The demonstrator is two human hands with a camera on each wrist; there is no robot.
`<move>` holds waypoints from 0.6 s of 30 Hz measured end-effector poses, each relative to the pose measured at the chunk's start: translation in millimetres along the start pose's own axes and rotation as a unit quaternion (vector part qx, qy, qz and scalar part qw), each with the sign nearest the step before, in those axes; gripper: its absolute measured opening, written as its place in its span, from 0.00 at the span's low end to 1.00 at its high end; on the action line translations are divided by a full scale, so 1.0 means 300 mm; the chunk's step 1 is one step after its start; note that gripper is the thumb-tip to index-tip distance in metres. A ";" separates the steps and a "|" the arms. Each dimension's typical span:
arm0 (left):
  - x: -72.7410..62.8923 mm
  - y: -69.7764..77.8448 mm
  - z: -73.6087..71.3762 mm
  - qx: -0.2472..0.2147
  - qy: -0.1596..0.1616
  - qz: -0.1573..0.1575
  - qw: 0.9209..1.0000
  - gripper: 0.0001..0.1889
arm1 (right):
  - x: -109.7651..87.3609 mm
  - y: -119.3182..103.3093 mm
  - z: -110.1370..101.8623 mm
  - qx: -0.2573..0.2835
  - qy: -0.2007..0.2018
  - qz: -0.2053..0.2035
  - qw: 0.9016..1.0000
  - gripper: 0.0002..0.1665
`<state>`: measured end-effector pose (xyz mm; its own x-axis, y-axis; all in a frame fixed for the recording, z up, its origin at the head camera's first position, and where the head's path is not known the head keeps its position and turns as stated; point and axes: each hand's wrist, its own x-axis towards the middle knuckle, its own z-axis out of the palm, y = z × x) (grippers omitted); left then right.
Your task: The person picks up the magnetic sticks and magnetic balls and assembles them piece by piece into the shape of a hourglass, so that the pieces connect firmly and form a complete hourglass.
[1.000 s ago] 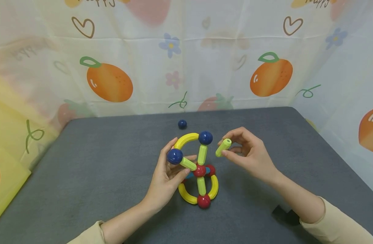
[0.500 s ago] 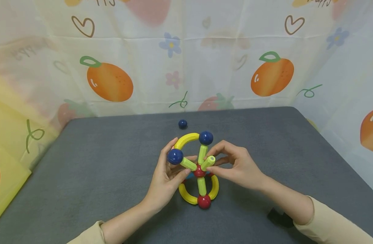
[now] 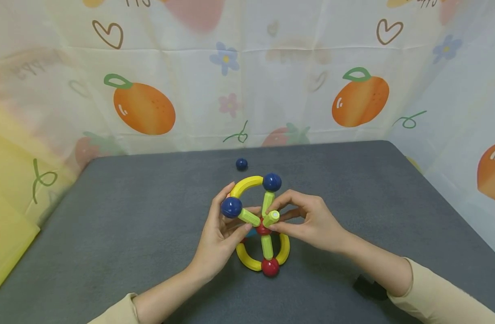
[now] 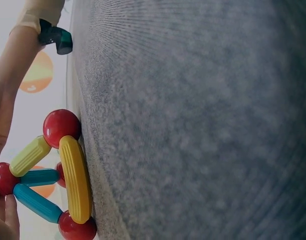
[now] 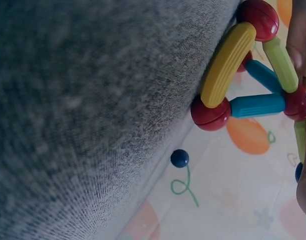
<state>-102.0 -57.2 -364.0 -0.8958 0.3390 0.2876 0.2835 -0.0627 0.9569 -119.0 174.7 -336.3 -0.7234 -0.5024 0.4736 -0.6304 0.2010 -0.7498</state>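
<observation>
— While the left hand [image 3: 225, 234] grips the stick-and-ball toy frame of yellow, green, red and blue plastic [image 3: 260, 225] at frame centre, what's on the right?
— Right hand [image 3: 308, 222] pinches a short light-green plastic rod [image 3: 270, 218] against the red hub. A loose dark-blue ball [image 3: 241, 164] sits above, on the grey felt table [image 3: 130, 216].

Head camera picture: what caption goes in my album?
Two hands adding a green stick to a ball-and-stick toy.

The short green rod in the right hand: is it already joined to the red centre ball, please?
It appears joined: the short green rod, pinched by the right hand, meets the red centre ball; the contact itself is partly hidden.
</observation>
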 end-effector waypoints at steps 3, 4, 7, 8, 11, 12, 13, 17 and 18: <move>0.000 0.000 0.000 0.001 0.000 -0.001 1.000 0.42 | 0.001 -0.003 0.000 0.001 0.000 0.001 1.000 0.19; 0.001 0.000 0.000 0.001 0.000 -0.002 1.000 0.42 | 0.001 -0.004 0.000 0.001 0.001 0.000 1.000 0.19; 0.001 0.000 0.000 0.002 0.000 -0.001 1.000 0.42 | 0.002 -0.005 0.000 -0.002 0.002 -0.004 1.000 0.19; 0.000 0.000 0.000 0.002 0.000 -0.001 1.000 0.42 | 0.002 -0.006 0.000 -0.004 0.003 -0.004 1.000 0.19; 0.000 -0.001 0.000 0.001 -0.001 0.002 1.000 0.42 | 0.003 -0.004 0.001 -0.009 0.005 -0.006 1.000 0.20; 0.000 -0.001 0.000 0.000 -0.001 0.004 1.000 0.42 | 0.002 -0.003 0.001 -0.010 0.005 -0.006 1.000 0.20; 0.000 -0.001 0.000 -0.001 -0.002 0.006 1.000 0.42 | 0.003 -0.001 0.000 -0.011 0.005 -0.011 1.000 0.19; -0.001 -0.001 0.001 -0.004 -0.004 0.010 1.000 0.42 | 0.000 0.007 -0.004 -0.007 0.010 -0.027 1.000 0.20; -0.002 -0.001 0.001 -0.005 -0.004 0.011 1.000 0.42 | 0.000 0.009 -0.006 -0.004 0.011 -0.032 0.999 0.20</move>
<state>-101.5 -57.0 -364.5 -0.8865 0.3444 0.3090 0.3002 -0.0801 0.9505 -121.1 176.7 -337.4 -0.6870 -0.4962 0.5309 -0.6784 0.1762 -0.7132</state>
